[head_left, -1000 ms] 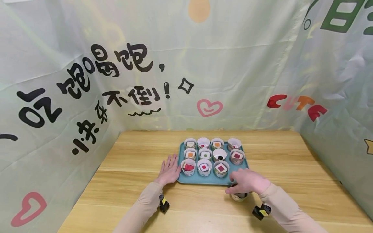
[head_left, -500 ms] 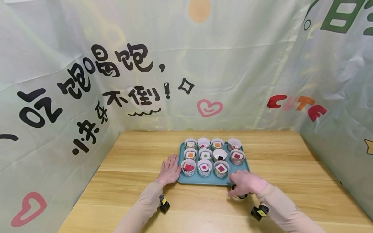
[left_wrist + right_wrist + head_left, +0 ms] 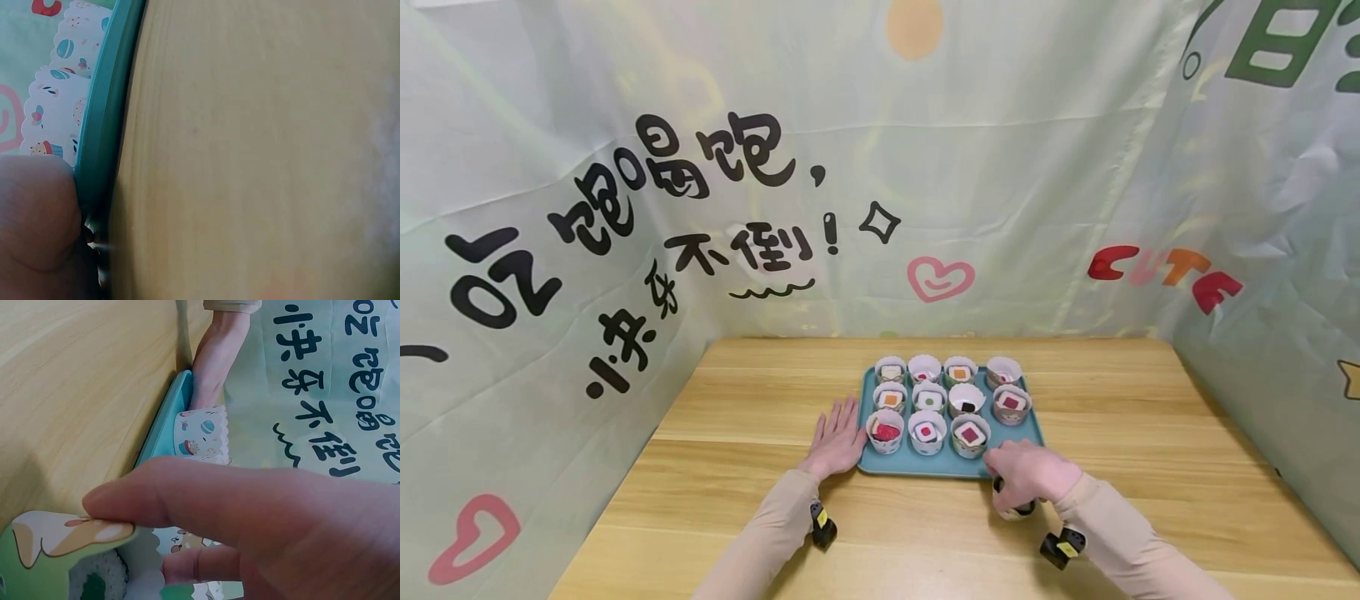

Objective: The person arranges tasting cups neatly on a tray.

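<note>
My right hand (image 3: 1026, 475) pinches a paper baking cup (image 3: 1017, 510) near the tray's front right corner. In the right wrist view, the thumb (image 3: 134, 497) lies on the cup's green, cartoon-printed outer wall (image 3: 25, 550); another finger shows beyond its rim. Inside sits a sushi roll (image 3: 97, 581) with white rice, a dark wrap and a green centre. My left hand (image 3: 835, 442) lies flat on the table, fingers straight, against the left edge of the teal tray (image 3: 917, 464). Several baking cups stand on the tray, among them one with a dark-red-centred sushi piece (image 3: 970, 434).
Wooden table (image 3: 760, 400) surrounds the tray on all sides. Printed cloth walls (image 3: 1015, 183) rise at the back, left and right. The tray's front right part (image 3: 1017, 432) shows bare teal behind my right hand.
My right hand has shifted slightly left, and its thumb has moved in closer on the baking cup. The left hand and tray stay where they were.
</note>
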`<state>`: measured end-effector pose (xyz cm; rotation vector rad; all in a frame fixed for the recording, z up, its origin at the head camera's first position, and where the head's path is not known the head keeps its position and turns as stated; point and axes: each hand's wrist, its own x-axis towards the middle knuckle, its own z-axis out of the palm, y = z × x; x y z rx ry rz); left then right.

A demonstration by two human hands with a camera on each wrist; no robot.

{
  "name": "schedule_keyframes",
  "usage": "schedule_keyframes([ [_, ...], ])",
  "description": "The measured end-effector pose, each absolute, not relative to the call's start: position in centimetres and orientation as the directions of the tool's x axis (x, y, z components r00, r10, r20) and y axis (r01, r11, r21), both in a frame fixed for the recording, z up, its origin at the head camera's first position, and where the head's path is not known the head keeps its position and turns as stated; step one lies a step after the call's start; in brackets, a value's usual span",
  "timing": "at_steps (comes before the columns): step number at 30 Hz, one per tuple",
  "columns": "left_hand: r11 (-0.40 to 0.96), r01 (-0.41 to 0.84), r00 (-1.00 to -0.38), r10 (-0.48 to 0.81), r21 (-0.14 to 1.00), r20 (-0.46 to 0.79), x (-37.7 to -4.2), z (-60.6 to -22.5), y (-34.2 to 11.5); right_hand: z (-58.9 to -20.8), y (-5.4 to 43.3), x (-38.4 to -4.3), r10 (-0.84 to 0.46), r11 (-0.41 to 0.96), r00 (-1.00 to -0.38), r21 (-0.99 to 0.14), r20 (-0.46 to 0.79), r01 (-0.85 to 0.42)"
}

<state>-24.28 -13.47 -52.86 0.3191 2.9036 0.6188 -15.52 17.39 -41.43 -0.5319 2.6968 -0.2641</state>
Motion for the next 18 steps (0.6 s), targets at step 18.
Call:
schedule_keyframes([
  [18,0.890,0.177,-0.967,0.237,0.420,-0.095,-24.29,-53.02,-13.55,-41.46,17.59,-15.59,-0.427,0.896,-0.850,-0.273,-0.309,-0.351],
])
